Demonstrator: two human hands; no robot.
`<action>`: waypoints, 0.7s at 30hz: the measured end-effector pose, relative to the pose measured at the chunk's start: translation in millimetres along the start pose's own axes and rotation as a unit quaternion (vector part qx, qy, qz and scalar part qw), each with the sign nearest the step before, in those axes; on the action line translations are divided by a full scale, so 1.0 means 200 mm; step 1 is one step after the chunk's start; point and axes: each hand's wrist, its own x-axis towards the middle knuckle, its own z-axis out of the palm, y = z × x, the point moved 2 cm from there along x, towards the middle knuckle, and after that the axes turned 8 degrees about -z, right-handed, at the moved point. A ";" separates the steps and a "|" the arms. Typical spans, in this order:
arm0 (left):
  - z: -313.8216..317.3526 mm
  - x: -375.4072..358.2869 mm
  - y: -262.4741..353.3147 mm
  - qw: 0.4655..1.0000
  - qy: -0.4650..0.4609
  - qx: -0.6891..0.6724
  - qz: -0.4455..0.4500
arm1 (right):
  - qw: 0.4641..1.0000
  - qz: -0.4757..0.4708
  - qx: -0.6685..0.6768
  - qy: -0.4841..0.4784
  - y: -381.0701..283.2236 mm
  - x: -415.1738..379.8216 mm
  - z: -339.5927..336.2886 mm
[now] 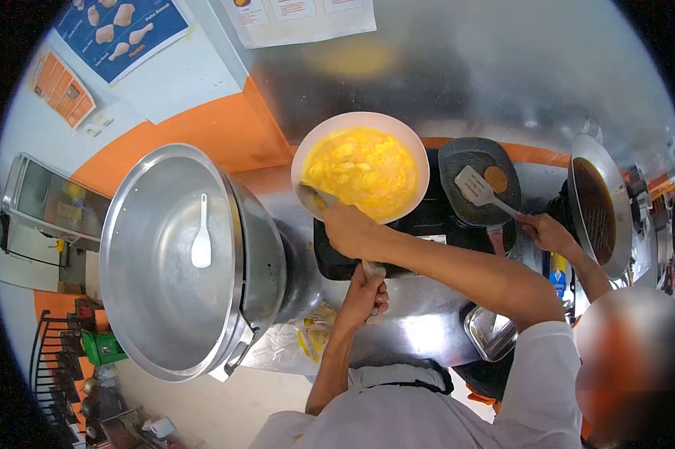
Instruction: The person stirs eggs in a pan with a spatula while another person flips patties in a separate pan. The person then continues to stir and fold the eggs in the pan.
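Observation:
Yellow beaten egg (363,168), partly set in soft curds, fills a pale-coated frying pan (301,161) on the stove. My left hand (363,298) is closed round the pan's handle (373,268), below the rim. Reaching across to the pan's near left edge, my right hand (348,228) grips a spatula (316,196). The spatula's blade lies inside the pan at the left side of the egg. Most of its handle is hidden in my fist.
At right, a co-worker's hand (550,233) holds a slotted turner (476,185) over a small grey pan (464,153) with a brown patty (495,178). A wok (625,224) of dark liquid stands beyond. A big metal basin (154,299) holding a white rice paddle (202,243) stands left.

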 end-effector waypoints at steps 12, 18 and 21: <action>-0.04 0.04 -0.02 0.998 -0.032 0.034 0.030 | 0.990 0.117 0.018 0.075 0.00 0.35 0.11; -0.07 0.06 -0.05 0.996 -0.045 0.060 0.046 | 0.962 0.204 0.052 0.171 0.07 0.59 0.12; -0.01 0.00 -0.01 0.991 -0.017 0.081 0.103 | 0.958 0.226 0.083 0.159 0.02 0.58 -0.05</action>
